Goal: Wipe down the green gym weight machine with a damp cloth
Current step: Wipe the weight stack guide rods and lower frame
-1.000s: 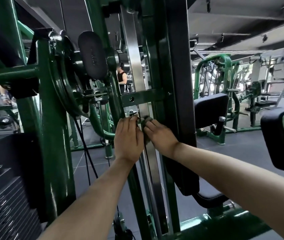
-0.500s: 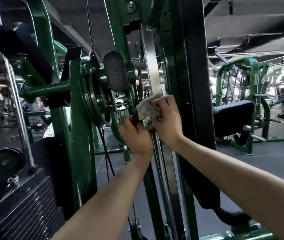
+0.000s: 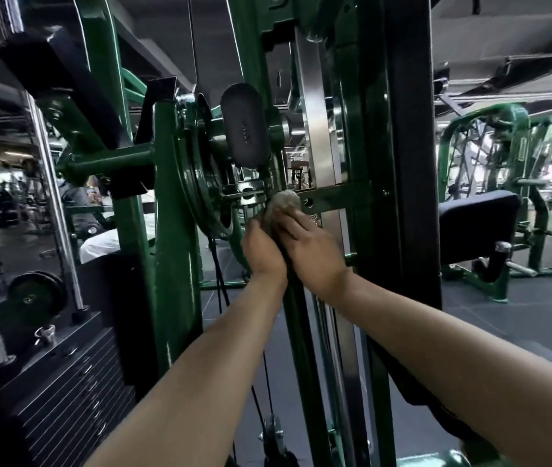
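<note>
At the frame's centre, my left hand [image 3: 262, 246] and right hand [image 3: 311, 247] both clamp the balled grey-beige damp cloth [image 3: 284, 203] against the glossy green steel weight machine [image 3: 170, 203], at 12 o'clock of my knuckles. Fingers could catch in the chrome linkage [image 3: 244, 193] (tight gaps there).

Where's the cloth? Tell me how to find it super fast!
Find the tall green machine in the middle, with its shiny steel strip. Where a green crossbar meets that strip, two hands come together. The cloth is the pale, crumpled lump above their fingers, the only soft thing among metal.
</note>
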A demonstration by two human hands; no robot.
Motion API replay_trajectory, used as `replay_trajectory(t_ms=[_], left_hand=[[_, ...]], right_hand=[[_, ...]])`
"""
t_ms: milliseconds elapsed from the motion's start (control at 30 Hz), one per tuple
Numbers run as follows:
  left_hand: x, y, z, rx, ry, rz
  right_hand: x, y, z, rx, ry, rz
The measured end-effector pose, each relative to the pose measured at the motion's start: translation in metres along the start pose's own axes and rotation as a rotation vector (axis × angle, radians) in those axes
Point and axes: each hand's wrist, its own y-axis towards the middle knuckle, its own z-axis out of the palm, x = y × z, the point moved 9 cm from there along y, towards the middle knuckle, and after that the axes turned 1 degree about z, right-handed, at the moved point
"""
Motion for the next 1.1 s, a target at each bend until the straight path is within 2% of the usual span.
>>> replay_trajectory(t_ms=[67, 167, 233, 333, 400, 467, 567, 767, 833, 967, 1033, 1100], left_hand=[[0.001, 0.002, -0.002, -0.007, 0.021, -0.003], [0.002, -0.002, -0.001, 0.009, 0.06, 0.008], [0.003, -0.005, -0.002, -0.004, 0.028, 0.007], [0.004, -0.009, 0.006, 0.06, -0.03, -0.026], [0.008, -0.006, 0.007, 0.075, -0.051, -0.044], [0.006, -0.005, -0.002, 0.018, -0.026, -0.022], [0.007, -0.009, -0.022, -0.087, 0.07, 0.011], [0.015, -0.023, -0.06, -0.281, 0.198, -0.061], [0.016, -0.023, -0.063, -0.278, 0.206, -0.056], [0.015, -0.023, -0.055, -0.232, 0.222, -0.03], [0.016, -0.024, -0.052, -0.206, 0.189, -0.033], [0.017, -0.025, -0.051, -0.197, 0.187, -0.038]], right_hand=[[-0.004, 0.012, -0.009, -0.017, -0.04, 0.006], [-0.023, 0.052, -0.028, -0.076, -0.005, 0.119], [-0.028, 0.073, -0.034, -0.069, 0.034, 0.186], [-0.017, 0.066, -0.034, -0.056, 0.009, 0.202], [-0.007, 0.043, -0.032, -0.07, -0.061, 0.13], [0.01, 0.016, -0.018, -0.064, -0.144, -0.032], [0.026, -0.006, 0.007, 0.035, -0.217, -0.15], [0.045, -0.011, 0.015, 0.212, -0.433, -0.374], [0.039, 0.007, 0.001, 0.167, -0.507, -0.324], [0.019, 0.043, -0.012, 0.167, -0.383, -0.025], [0.02, 0.031, -0.006, 0.145, -0.286, 0.012], [0.03, 0.012, 0.006, 0.166, -0.207, -0.055]])
